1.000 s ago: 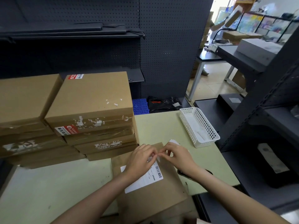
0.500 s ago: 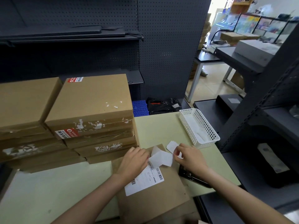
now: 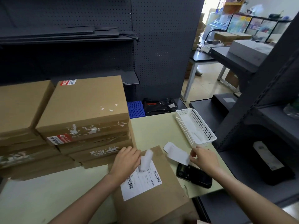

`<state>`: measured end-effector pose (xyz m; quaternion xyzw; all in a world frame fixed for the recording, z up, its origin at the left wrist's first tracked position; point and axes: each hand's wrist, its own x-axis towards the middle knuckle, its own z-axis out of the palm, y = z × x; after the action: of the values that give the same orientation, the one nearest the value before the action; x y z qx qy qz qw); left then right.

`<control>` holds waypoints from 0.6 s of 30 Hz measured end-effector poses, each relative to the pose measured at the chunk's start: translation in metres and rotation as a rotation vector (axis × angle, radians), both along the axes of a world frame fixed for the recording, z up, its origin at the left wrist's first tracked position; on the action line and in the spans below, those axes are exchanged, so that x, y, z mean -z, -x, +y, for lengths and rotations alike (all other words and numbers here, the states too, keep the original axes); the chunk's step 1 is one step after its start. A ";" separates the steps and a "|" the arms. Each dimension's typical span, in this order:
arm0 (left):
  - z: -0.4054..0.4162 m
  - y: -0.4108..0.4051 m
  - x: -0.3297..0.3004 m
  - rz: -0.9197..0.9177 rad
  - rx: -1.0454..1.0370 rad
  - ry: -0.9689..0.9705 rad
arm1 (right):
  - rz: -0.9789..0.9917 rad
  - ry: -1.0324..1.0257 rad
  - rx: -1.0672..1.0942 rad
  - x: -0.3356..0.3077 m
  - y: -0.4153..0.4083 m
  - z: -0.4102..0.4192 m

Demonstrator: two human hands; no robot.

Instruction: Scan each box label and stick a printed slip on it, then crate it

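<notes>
Over the near box (image 3: 150, 206), the left hand (image 3: 125, 162) pinches a blurred slip (image 3: 145, 160); the right hand (image 3: 204, 159) pinches backing paper (image 3: 176, 152).

The boxes (image 3: 84, 105) in the stacks were plain brown card, scuffed with white scraps, two bearing red-and-white stickers (image 3: 68, 82). The label (image 3: 142, 183) was white with black barcodes. The table (image 3: 155, 126) was pale yellow-green, the basket (image 3: 196, 126) white lattice, the scanner (image 3: 194, 176) glossy black, the pegboard (image 3: 161, 46) dark grey, dotted with holes, the crate (image 3: 135, 109) blue.
</notes>
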<state>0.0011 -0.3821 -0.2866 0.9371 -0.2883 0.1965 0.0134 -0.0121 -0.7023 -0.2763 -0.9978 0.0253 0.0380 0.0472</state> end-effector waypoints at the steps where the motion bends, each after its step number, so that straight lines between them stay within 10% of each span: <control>1: -0.004 0.000 0.000 0.016 0.008 0.007 | -0.001 -0.006 -0.004 0.000 0.002 -0.001; 18: -0.177 -0.067 -0.016 0.066 0.196 0.174 | 0.007 -0.222 -0.033 -0.017 0.026 -0.050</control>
<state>0.0683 -0.5590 -0.2707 0.9056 -0.3599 0.1874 0.1233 -0.0380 -0.7521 -0.2597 -0.9866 0.0047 0.0448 0.1566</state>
